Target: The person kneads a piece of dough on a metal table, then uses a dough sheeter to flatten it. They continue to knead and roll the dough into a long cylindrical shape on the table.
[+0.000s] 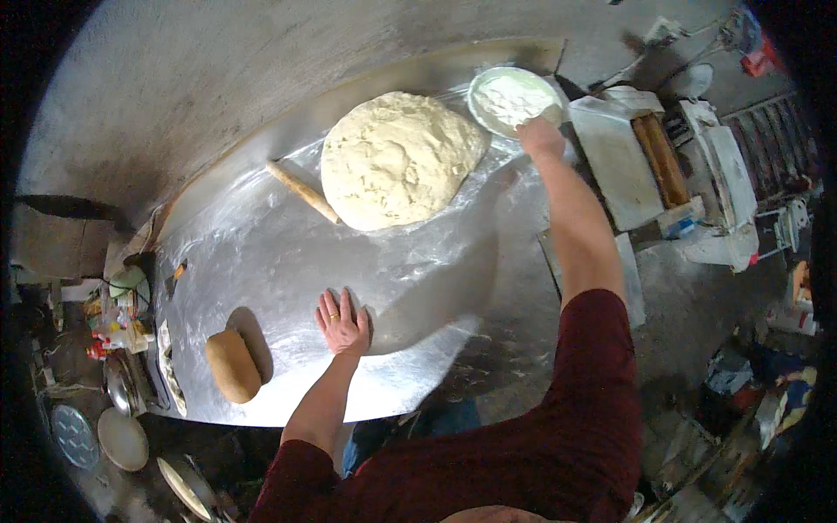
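A large mound of pale dough (399, 160) lies on the floured metal worktop (294, 261). My right hand (543, 136) reaches to the near rim of a round bowl of white flour (513, 98), right of the dough; its fingertips are over the flour, and whether they grip any is hidden. My left hand (343, 327), with a ring on one finger, rests palm down on the worktop, fingers slightly apart, holding nothing. Against the dough's left side lies a wooden rolling pin (303, 191). A brown oblong block or loaf (233, 366) sits left of my left hand.
A small tool with an orange handle (180, 270) and a crumpled cloth or bag (170, 372) lie along the worktop's left edge. The wall (196, 85) rises behind. At right stands a machine with a brown roller (660, 160). Bottles and round lids are beyond the left edge.
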Available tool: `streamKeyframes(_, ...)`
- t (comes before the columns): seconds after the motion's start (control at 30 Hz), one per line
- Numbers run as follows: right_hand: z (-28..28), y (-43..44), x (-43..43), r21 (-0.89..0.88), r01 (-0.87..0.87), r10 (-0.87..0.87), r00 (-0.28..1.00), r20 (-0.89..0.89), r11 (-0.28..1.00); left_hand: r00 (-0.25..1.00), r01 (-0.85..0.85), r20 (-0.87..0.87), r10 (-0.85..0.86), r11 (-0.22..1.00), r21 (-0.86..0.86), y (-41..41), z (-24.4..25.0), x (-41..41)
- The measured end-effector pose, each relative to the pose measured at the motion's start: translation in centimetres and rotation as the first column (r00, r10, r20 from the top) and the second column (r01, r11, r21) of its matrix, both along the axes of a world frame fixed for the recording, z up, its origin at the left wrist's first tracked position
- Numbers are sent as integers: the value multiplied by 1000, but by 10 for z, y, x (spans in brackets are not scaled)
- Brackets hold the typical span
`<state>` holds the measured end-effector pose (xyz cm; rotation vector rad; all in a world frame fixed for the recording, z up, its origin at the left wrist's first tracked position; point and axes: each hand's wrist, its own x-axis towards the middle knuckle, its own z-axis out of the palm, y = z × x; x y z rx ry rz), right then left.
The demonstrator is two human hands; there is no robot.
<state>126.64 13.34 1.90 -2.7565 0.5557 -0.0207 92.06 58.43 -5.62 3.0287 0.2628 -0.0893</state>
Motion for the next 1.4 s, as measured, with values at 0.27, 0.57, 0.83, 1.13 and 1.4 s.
streamKeyframes(0.27, -85, 34, -115, 83, -769, 689, 610, 392, 633, 995, -52, -88, 50, 999, -17, -3, 1, -1)
streamKeyframes(0.57, -94, 302, -307, -63, -894, 771, 345, 535, 444, 985, 168, 58, -164, 983, -77, 39, 10, -37)
streamKeyframes(0.83, -114, 144, -329, -454, -493, 635, 732, 245, 743, 974, 209, -15, -227, 921, -327, 241, 35, -307)
streamKeyframes(1.13, -56, 641, -433, -4, -884, 875, 463, 145, 468, 791, -424, -266, 550, 181, -887, 509, 63, -230)
streamKeyframes(1.4, -84, 533, -406, 930, -90, 384, 922, -58, 357, 954, -284, -264, 142, 153, -946, 348, 122, -66)
